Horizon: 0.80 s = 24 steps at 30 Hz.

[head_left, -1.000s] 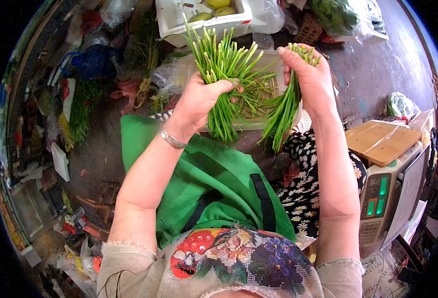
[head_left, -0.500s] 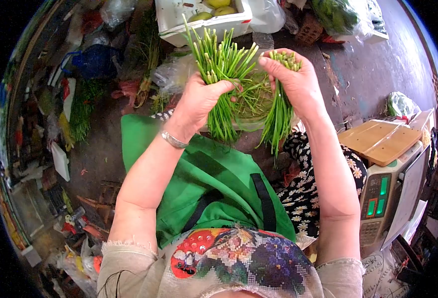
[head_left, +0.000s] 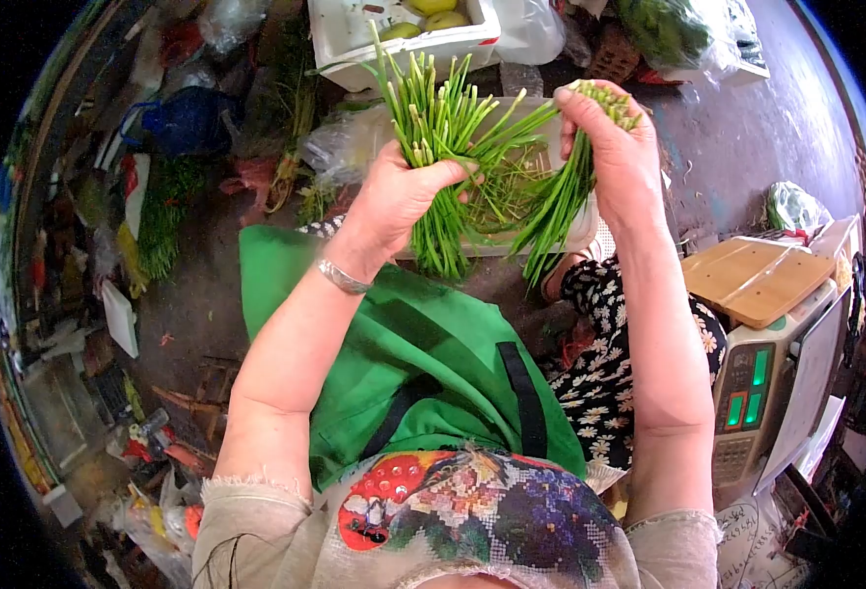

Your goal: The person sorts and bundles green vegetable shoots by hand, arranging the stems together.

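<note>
My left hand (head_left: pixel 389 201) is closed around a thick bunch of chive-like green stalks (head_left: pixel 441 118), with the cut pale ends fanned upward and the thin leaves hanging below. My right hand (head_left: pixel 615 147) grips a smaller bunch of the same greens (head_left: pixel 563 201), cut ends at the top and leaves drooping down to the left. A stalk or two stretches across between the bunches, near the right fingertips. Under both hands lies a pale plastic tub (head_left: pixel 582 236) with loose green bits inside.
A white foam box (head_left: pixel 408 64) with yellow-green fruit stands beyond the tub. A green apron (head_left: pixel 404 363) covers my lap. At right is a weighing scale (head_left: pixel 742 393) with a wooden board (head_left: pixel 752 280) on top. Bags and loose greens (head_left: pixel 168 216) litter the left floor.
My right hand has moved right and slightly up with its bunch, away from the left one. One or more stalks now span the gap. My left hand has barely moved.
</note>
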{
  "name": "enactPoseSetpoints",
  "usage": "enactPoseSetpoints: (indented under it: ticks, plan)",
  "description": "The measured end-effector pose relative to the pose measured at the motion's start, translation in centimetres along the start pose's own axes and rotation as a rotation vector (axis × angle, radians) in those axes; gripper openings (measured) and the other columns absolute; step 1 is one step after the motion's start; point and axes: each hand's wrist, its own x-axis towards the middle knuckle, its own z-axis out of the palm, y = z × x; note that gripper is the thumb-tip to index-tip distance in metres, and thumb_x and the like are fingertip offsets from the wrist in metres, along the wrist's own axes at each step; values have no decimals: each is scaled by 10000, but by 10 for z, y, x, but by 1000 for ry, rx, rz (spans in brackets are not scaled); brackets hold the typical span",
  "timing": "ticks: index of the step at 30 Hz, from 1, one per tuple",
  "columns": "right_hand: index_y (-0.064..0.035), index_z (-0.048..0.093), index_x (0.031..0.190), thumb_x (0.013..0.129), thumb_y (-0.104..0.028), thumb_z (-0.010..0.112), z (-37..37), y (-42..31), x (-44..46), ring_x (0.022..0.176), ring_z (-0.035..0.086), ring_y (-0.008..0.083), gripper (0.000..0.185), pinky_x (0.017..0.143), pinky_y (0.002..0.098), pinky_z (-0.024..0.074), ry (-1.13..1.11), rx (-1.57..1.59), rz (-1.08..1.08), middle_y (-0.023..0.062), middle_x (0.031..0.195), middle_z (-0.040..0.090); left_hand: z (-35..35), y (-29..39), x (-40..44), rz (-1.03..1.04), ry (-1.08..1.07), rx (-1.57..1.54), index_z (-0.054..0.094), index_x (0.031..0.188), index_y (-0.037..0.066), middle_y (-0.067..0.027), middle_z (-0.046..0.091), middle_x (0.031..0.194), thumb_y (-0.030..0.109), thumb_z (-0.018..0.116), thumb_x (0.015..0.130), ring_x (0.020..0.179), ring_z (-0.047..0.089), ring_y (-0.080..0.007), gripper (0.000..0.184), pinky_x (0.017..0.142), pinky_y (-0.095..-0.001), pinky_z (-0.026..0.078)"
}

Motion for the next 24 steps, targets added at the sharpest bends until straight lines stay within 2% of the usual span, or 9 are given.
enactPoseSetpoints:
  ticks: [7, 16, 20, 24]
  plan:
    - [-57, 614, 864, 827, -124, 691, -11, -9, 6, 559, 536, 82, 109, 534, 215, 424, 64, 57, -107, -5, 676, 594, -6, 1, 1, -17, 21, 6, 594, 1084, 32, -58, 653, 958, 18, 664, 813, 812, 631, -156, 280, 648, -288, 512]
    - [-76, 605, 909, 809, -139, 711, -20, -16, 11, 604, 593, 117, 159, 546, 258, 487, 138, 219, -13, 13, 749, 617, -10, 3, 0, -48, 103, 5, 613, 1054, 51, -36, 648, 958, 15, 686, 793, 816, 622, -149, 273, 658, -290, 526]
    - [-76, 607, 915, 812, -142, 711, -24, -16, 12, 613, 601, 123, 161, 551, 258, 494, 88, 222, 6, 21, 771, 633, -11, 1, 2, -45, 112, 15, 623, 1035, 54, -33, 647, 957, 12, 686, 790, 818, 617, -145, 256, 658, -295, 525]
    - [-65, 596, 948, 842, -149, 677, -26, -22, 14, 588, 601, 128, 158, 546, 243, 509, 69, 287, 13, 77, 832, 670, -13, 1, 2, -18, 120, -3, 626, 1030, 50, -35, 652, 961, 5, 685, 787, 837, 615, -148, 254, 684, -304, 523]
